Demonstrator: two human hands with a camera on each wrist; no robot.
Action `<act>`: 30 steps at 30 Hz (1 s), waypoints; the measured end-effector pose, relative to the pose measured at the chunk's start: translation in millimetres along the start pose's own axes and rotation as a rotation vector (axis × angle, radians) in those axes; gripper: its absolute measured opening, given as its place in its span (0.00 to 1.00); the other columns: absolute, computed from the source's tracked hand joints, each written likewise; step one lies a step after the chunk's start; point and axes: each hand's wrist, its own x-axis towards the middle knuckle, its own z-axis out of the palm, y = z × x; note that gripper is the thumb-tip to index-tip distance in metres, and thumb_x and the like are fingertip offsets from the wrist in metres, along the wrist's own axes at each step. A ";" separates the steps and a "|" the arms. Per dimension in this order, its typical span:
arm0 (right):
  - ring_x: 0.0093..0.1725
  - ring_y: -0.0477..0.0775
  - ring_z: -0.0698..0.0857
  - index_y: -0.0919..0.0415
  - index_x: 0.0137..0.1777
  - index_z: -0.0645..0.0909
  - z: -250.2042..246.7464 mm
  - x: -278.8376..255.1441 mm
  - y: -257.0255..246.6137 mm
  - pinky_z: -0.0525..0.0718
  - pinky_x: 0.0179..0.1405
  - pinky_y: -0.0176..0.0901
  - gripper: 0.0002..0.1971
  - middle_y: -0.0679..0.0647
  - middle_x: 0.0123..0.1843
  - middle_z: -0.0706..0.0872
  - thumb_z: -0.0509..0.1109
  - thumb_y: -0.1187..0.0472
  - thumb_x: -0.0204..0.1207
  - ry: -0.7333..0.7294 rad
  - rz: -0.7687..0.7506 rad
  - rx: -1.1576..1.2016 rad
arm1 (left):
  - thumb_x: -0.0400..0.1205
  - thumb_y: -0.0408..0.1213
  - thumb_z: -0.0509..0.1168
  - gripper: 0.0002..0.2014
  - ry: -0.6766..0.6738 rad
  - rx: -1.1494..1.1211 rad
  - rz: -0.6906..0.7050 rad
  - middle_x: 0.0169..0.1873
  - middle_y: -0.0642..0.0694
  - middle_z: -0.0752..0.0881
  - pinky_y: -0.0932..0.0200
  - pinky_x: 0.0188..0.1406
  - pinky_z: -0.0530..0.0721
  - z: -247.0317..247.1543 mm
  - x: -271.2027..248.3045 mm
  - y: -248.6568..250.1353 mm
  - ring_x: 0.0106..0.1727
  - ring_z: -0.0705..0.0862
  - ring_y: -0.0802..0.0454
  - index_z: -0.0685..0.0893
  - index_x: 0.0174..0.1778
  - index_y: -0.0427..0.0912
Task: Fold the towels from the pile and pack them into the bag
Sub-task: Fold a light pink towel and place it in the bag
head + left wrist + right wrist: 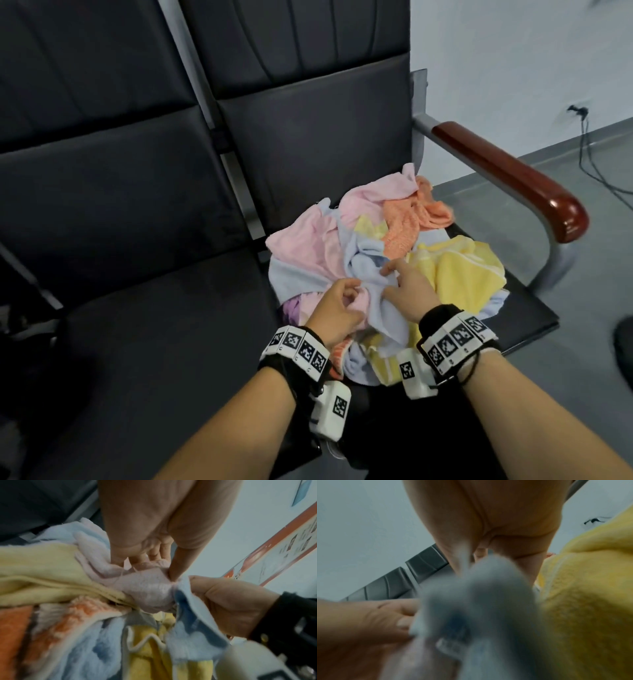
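Early days on this one, I'd say. The towel pile [383, 260] sits in a tangled heap on the right-hand black seat [308, 144], centre-right of the head view, next to the wooden armrest [507, 174]. Pink, orange, yellow, light blue and a bit of purple, all crumpled together. Nothing looks folded yet, and no bag shows in any view, so packing hasn't begun as far as can be seen.

Left hand [337, 310], lower centre of the head view: fingers curled, pinching a fold of pink towel [145, 586] btwn thumb and fingertips. The left wrist view shows that clearly.

Right hand [407, 291], just right of it: thumb and fingers nipped on the edge of the light blue towel [373, 274], forefinger lying out over the cloth. Right wrist view is blurred, but the blue cloth runs up into the grip there too.

The two hands nearly touch at mid-pile. Looks like sorting one towel free from the rest. Which one they're after, can't tell. Left to do: pretty much everything, i.e. separate, fold each, find the bag, pack.
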 end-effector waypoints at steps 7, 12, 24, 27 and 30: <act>0.43 0.62 0.81 0.60 0.58 0.80 -10.1 3.1 1.9 0.71 0.40 0.44 0.13 0.68 0.50 0.84 0.65 0.72 0.76 0.247 0.013 -0.087 | 0.82 0.21 0.62 0.19 0.256 -0.054 -0.031 0.61 0.39 0.85 0.61 0.55 0.85 -57.9 -8.1 18.2 0.59 0.84 0.46 0.82 0.68 0.37; 0.51 0.68 0.82 0.60 0.63 0.80 -17.4 -1.7 3.3 0.79 0.50 0.51 0.17 0.68 0.60 0.77 0.62 0.73 0.76 0.209 0.105 -0.232 | 0.73 0.36 0.66 0.12 0.347 -0.238 0.084 0.50 0.44 0.93 0.47 0.55 0.88 -105.4 -40.0 74.8 0.53 0.91 0.46 0.92 0.47 0.50; 0.68 0.46 0.74 0.51 0.77 0.72 43.9 -31.9 -123.1 0.74 0.65 0.36 0.34 0.48 0.71 0.75 0.79 0.54 0.70 -0.017 -0.549 0.022 | 0.81 0.35 0.63 0.12 0.225 -0.291 0.423 0.55 0.41 0.90 0.56 0.54 0.87 -141.6 -124.7 161.0 0.56 0.89 0.48 0.88 0.56 0.44; 0.46 0.42 0.84 0.51 0.44 0.85 58.5 -41.5 -154.1 0.75 0.42 0.39 0.06 0.42 0.44 0.87 0.69 0.63 0.77 0.098 -0.607 0.011 | 0.87 0.32 0.61 0.11 0.277 -0.268 0.446 0.53 0.44 0.91 0.60 0.50 0.87 -165.4 -146.6 160.4 0.55 0.89 0.51 0.88 0.58 0.44; 0.36 0.29 0.81 0.44 0.34 0.78 66.9 -56.2 -177.9 0.71 0.33 0.30 0.17 0.33 0.31 0.83 0.64 0.68 0.79 0.088 -0.582 0.146 | 0.88 0.30 0.61 0.11 0.454 -0.269 0.392 0.54 0.45 0.91 0.59 0.49 0.88 -204.3 -168.6 139.8 0.54 0.90 0.52 0.87 0.59 0.45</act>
